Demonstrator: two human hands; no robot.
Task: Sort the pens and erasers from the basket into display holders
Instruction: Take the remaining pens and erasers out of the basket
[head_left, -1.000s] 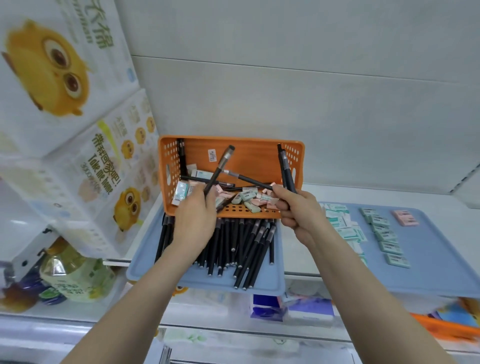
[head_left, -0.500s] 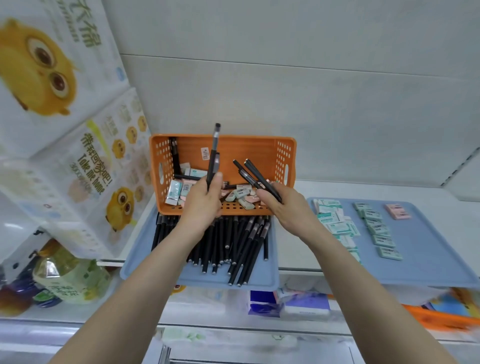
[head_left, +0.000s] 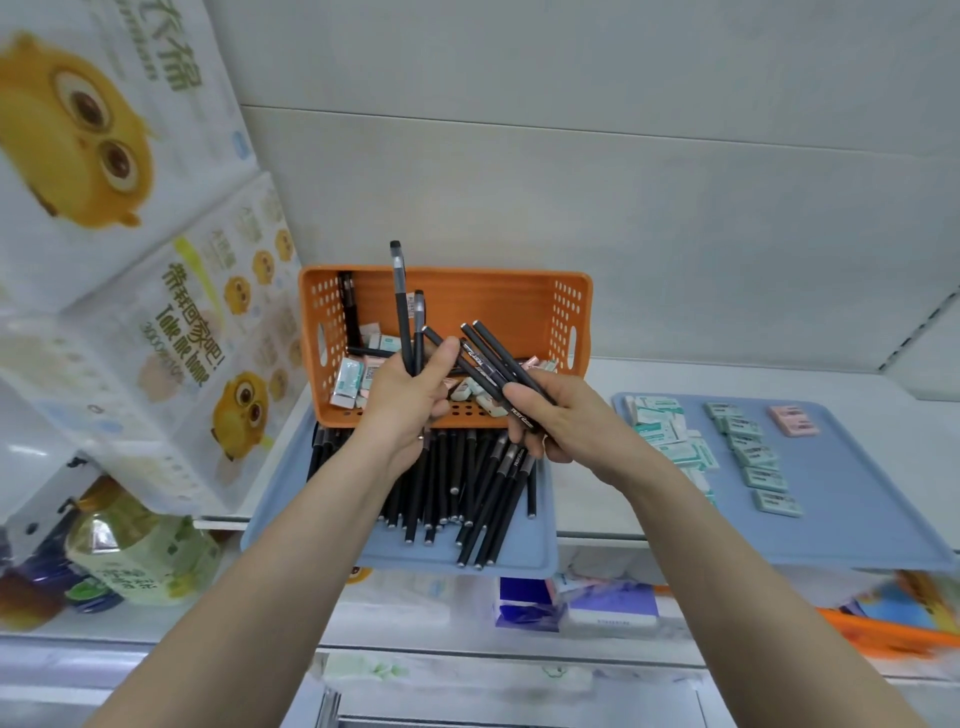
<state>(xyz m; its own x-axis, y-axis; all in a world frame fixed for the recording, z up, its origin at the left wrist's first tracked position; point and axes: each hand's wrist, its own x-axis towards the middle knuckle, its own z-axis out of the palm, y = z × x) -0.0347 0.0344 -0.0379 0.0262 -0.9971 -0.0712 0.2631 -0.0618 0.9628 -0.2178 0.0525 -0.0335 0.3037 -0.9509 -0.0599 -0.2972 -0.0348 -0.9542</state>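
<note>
An orange basket (head_left: 467, 293) stands tilted on the shelf with erasers (head_left: 349, 375) and a black pen (head_left: 347, 304) inside. My left hand (head_left: 402, 402) grips two black pens (head_left: 401, 306) that point up in front of the basket. My right hand (head_left: 556, 415) grips several black pens (head_left: 496, 358) slanting up to the left, their tips close to my left thumb. Below both hands, a blue tray (head_left: 524, 548) holds a row of many black pens (head_left: 457, 493).
A second blue tray (head_left: 857, 499) to the right holds rows of green erasers (head_left: 753, 457) and a pink eraser (head_left: 792, 420). Tissue packs with a yellow owl print (head_left: 156, 338) are stacked at the left. A bottle (head_left: 135, 545) and packaged goods sit on the lower shelf.
Both hands lifted pens out of the basket and drew together in front of it. The left hand's pens swung upright; the right hand's pens tilted left.
</note>
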